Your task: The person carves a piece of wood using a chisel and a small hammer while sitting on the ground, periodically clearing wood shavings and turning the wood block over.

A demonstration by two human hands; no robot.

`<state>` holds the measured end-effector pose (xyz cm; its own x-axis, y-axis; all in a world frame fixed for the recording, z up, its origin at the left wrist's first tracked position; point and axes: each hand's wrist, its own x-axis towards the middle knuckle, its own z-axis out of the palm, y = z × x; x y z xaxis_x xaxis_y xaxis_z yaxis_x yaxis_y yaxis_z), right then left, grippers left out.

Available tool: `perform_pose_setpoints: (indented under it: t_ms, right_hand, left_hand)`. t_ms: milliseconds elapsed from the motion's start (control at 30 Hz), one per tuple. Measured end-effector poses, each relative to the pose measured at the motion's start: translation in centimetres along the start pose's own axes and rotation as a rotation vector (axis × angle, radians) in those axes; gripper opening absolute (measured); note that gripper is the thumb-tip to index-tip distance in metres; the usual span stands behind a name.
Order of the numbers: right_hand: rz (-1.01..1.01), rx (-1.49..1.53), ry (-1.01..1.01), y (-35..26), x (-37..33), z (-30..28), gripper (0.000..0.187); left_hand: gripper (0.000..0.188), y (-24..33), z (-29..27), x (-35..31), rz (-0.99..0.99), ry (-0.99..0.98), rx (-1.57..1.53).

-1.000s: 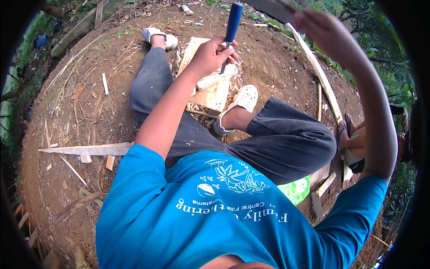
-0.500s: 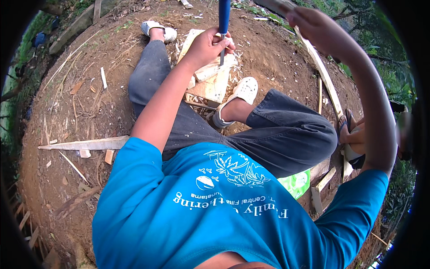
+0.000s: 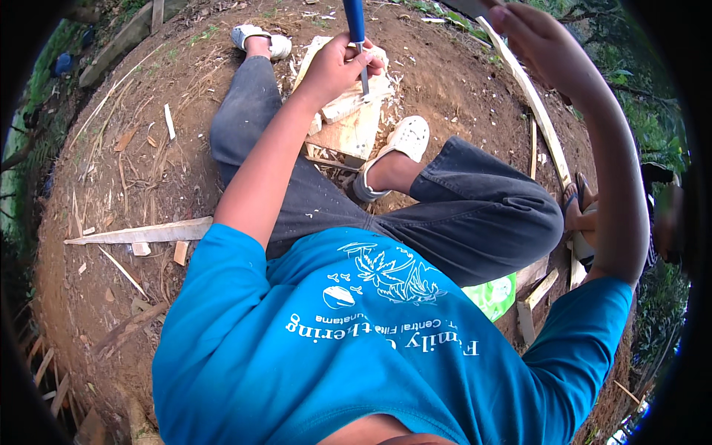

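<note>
My left hand is closed around the metal shank of a chisel with a blue handle. The chisel stands nearly upright, leaning a little left, and its tip meets a pale wood block. That block lies on a larger, thicker piece of wood on the ground between my feet. High at the upper right, my right hand is raised with its fingers curled. A short brown end, like a wooden handle, shows at those fingers; the picture's edge cuts off the rest.
Wood chips lie on the dirt around the block. A long pale strip runs along the right, and a pointed stake lies left. Near my right knee are a green bag and a person's sandalled foot.
The chisel's handle has tipped to the left while my left hand keeps its grip. My right hand, blurred before, has shifted slightly up and right.
</note>
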<state>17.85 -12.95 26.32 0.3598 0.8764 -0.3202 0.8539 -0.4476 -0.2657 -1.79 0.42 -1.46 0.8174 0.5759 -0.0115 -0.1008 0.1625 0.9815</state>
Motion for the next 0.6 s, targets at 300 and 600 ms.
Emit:
perform_pose_setpoints:
  t_ms: [300, 600]
  right_hand:
    - [0.216, 0.247, 0.135, -2.5, -4.0, -2.2, 0.035]
    - [0.122, 0.303, 0.04, 1.1, -3.6, -0.3, 0.037]
  left_hand:
    - [0.037, 3.1, -0.5, 1.1, -0.177, 0.14, -0.102]
    - [0.033, 3.4, 1.4, -0.7, 0.023, 0.126, 0.112]
